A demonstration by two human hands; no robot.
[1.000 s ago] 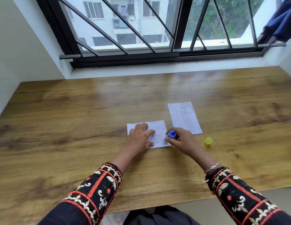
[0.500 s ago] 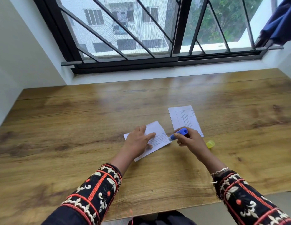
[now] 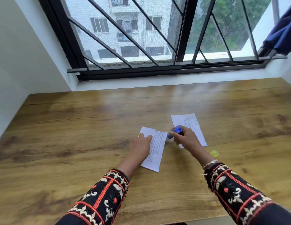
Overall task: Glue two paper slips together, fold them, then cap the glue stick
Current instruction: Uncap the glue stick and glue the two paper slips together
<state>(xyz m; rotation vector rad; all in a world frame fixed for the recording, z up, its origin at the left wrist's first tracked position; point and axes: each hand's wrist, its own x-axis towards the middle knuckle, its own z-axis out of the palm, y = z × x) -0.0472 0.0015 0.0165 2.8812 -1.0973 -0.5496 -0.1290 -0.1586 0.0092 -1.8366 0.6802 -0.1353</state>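
Glue stick (image 3: 174, 132) seemingly at slip (image 3: 155, 148) edge

Your near slip (image 3: 155, 148) lies flat and angled on the wood, printed side up, left fingers on its top corner. Far slip (image 3: 188, 125) lies flat, partly under your right hand. Blue glue stick (image 3: 174, 132) is tilted, uncapped, tip beside the near slip's right edge. Yellow cap (image 3: 214, 153) sits apart, to the right.

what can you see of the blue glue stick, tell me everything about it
The glue stick is a short blue plastic tube, uncapped, held in the right hand with fingers wrapped round its upper part. It tilts, lower end pointing down-left at the right edge of the nearer paper slip. Whether the tip touches the paper is unclear. Its yellow cap lies apart on the table.
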